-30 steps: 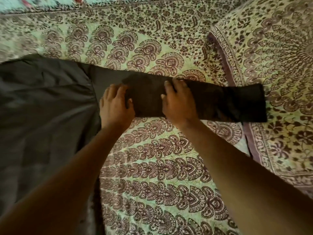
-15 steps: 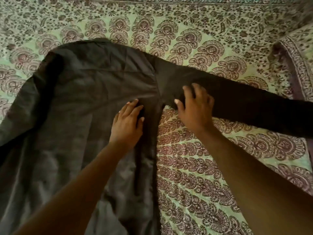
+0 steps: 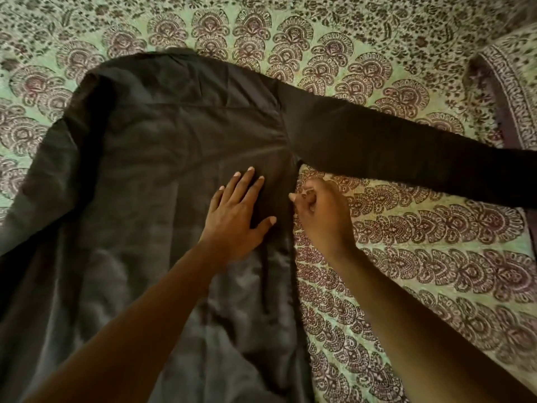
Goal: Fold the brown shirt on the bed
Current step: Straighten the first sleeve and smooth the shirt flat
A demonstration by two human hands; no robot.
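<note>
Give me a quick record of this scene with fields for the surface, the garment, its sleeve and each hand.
surface: patterned bedspread
garment: brown shirt spread out, wrinkled, not yet folded
sleeve: long sleeve stretched out to the right, flat on the bedspread
left hand: left hand flat on the shirt body, fingers spread
right hand: right hand fingers curled at the shirt's side edge below the armpit, apparently pinching it

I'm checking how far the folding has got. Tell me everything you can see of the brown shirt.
The brown shirt is dark, thin, creased woven-looking cloth, spread flat on the patterned bedspread. One long sleeve stretches out to the right, unfolded. The left hand presses flat on the body near the armpit; the right hand, fingers curled, pinches the side edge beside it. No fold is made yet.
</note>
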